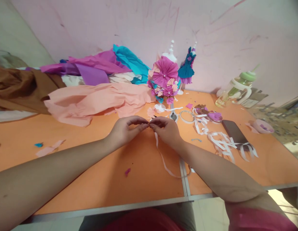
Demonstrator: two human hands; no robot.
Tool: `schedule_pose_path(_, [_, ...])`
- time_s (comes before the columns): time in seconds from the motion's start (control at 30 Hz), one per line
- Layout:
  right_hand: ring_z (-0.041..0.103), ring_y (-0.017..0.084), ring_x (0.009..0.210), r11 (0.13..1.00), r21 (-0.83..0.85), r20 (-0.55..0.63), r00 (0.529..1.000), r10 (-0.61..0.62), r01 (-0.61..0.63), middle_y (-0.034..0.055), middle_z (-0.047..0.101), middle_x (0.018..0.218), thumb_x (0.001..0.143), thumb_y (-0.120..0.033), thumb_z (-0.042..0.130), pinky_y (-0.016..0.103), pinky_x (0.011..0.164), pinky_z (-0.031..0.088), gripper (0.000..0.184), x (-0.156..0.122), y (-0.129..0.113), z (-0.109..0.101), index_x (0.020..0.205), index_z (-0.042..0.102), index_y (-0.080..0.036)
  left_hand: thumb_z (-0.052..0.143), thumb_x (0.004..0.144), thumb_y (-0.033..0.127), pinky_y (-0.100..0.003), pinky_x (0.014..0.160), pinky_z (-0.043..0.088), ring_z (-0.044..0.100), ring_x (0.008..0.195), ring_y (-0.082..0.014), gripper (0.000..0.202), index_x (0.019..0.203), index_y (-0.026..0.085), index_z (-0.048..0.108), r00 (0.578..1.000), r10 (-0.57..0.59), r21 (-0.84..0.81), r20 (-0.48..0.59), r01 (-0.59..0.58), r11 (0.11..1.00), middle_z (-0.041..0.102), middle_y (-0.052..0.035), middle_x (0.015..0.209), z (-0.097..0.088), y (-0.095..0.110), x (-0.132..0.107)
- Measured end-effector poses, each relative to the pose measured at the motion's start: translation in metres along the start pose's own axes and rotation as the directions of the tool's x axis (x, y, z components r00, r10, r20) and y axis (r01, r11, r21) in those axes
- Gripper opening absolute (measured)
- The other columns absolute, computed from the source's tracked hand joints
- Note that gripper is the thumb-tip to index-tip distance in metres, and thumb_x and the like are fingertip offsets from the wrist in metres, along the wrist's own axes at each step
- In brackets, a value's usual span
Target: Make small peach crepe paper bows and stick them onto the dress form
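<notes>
My left hand [126, 130] and my right hand [167, 130] meet above the orange table [144, 179], fingertips pinched together. Whatever sits between those fingertips is too small and too covered to make out. From just under my right hand a narrow pale strip [162, 158] curves down across the tabletop to my right forearm; whether the fingers grip it is hidden. Dark pointed tips, perhaps of scissors, peek out behind my fingers, and a scissor-like handle [173, 115] lies beyond. Close by are a tape roll [187, 116] and a peach paper scrap [151, 112].
Peach crepe paper [100, 99] and other coloured sheets are heaped at the back left. Two small dress forms, one with a pink paper dress [164, 75], one with a teal dress [187, 69], stand by the wall. Rightward are a bottle [237, 88], a phone [235, 133] and curled white strips [221, 142].
</notes>
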State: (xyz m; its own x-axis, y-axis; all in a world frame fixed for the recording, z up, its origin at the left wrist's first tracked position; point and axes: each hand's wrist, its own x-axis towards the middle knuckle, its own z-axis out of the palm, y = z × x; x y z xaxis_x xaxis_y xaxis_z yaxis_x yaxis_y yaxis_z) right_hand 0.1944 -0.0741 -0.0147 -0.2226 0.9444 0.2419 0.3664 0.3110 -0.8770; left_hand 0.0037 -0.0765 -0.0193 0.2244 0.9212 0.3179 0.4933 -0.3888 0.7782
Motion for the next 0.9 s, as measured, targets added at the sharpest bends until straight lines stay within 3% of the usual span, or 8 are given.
schedule_pose_path(0.17, [0.064, 0.013, 0.072, 0.992, -0.103, -0.030, 0.996, -0.081, 0.078, -0.0029, 0.071, 0.084, 0.081, -0.031, 0.062, 0.027, 0.072, 0.050, 0.012, -0.0036, -0.0043, 0.0004, 0.088, 0.069, -0.025, 0.064, 0.081, 0.046, -0.032, 0.081, 0.053, 0.069, 0.085, -0.0220, 0.028, 0.091, 0.020, 0.072, 0.999, -0.050, -0.069, 0.008, 0.051, 0.996, 0.075, -0.0055, 0.091, -0.0002, -0.0003, 0.0005])
schedule_pose_path(0.3, [0.064, 0.012, 0.071, 0.996, -0.069, -0.025, 0.998, -0.059, 0.057, -0.0021, 0.071, 0.083, 0.080, -0.034, 0.063, 0.027, 0.069, 0.050, 0.014, -0.0044, -0.0057, 0.0003, 0.088, 0.069, -0.024, 0.068, 0.079, 0.043, -0.032, 0.078, 0.055, 0.070, 0.082, -0.0212, 0.028, 0.091, 0.018, 0.068, 0.995, -0.103, -0.254, 0.010, 0.102, 0.962, 0.074, -0.0070, 0.089, -0.0002, -0.0006, -0.0003])
schedule_pose_path(0.4, [0.063, 0.012, 0.070, 0.997, -0.070, -0.002, 0.999, -0.035, 0.035, -0.0020, 0.071, 0.081, 0.080, -0.032, 0.062, 0.027, 0.070, 0.049, 0.012, -0.0033, -0.0043, 0.0011, 0.084, 0.068, -0.023, 0.069, 0.079, 0.041, -0.032, 0.078, 0.055, 0.070, 0.080, -0.0202, 0.024, 0.088, 0.019, 0.067, 0.995, -0.091, -0.247, 0.042, 0.099, 0.964, 0.074, -0.0058, 0.087, 0.0003, 0.0002, -0.0012])
schedule_pose_path(0.57, [0.060, 0.011, 0.067, 0.999, -0.050, 0.034, 0.999, -0.009, 0.011, -0.0017, 0.068, 0.079, 0.080, -0.036, 0.061, 0.025, 0.067, 0.048, 0.016, -0.0031, -0.0035, 0.0051, 0.084, 0.065, -0.021, 0.070, 0.078, 0.041, -0.033, 0.078, 0.054, 0.068, 0.080, -0.0199, 0.025, 0.087, 0.019, 0.064, 0.991, -0.128, -0.341, -0.033, 0.109, 0.934, 0.073, -0.0054, 0.086, 0.0027, -0.0007, -0.0011])
schedule_pose_path(0.77, [0.058, 0.010, 0.064, 0.999, -0.047, 0.008, 1.000, 0.019, -0.019, -0.0026, 0.066, 0.080, 0.081, -0.033, 0.057, 0.024, 0.063, 0.046, 0.013, -0.0029, -0.0022, 0.0051, 0.084, 0.061, -0.021, 0.067, 0.080, 0.043, -0.035, 0.086, 0.052, 0.066, 0.096, -0.0224, 0.029, 0.093, 0.018, 0.065, 0.994, -0.104, -0.482, 0.009, 0.096, 0.871, 0.070, -0.0110, 0.107, 0.0026, -0.0065, 0.0029])
schedule_pose_path(0.83, [0.058, 0.010, 0.064, 0.994, -0.111, 0.003, 1.000, -0.012, 0.013, -0.0033, 0.066, 0.078, 0.081, -0.032, 0.058, 0.024, 0.064, 0.045, 0.011, -0.0031, -0.0024, 0.0020, 0.084, 0.062, -0.022, 0.065, 0.081, 0.044, -0.035, 0.086, 0.052, 0.066, 0.098, -0.0237, 0.034, 0.102, 0.018, 0.066, 0.994, -0.095, -0.467, 0.055, 0.110, 0.877, 0.070, -0.0107, 0.107, 0.0014, -0.0071, 0.0041])
schedule_pose_path(0.9, [0.058, 0.010, 0.064, 0.978, -0.196, 0.027, 0.998, -0.064, 0.068, -0.0036, 0.066, 0.078, 0.081, -0.031, 0.057, 0.024, 0.063, 0.044, 0.010, -0.0038, -0.0042, -0.0009, 0.084, 0.062, -0.023, 0.066, 0.080, 0.045, -0.035, 0.084, 0.053, 0.067, 0.095, -0.0245, 0.033, 0.102, 0.020, 0.069, 0.990, -0.099, -0.349, 0.101, 0.129, 0.928, 0.072, -0.0085, 0.103, 0.0000, -0.0058, 0.0044])
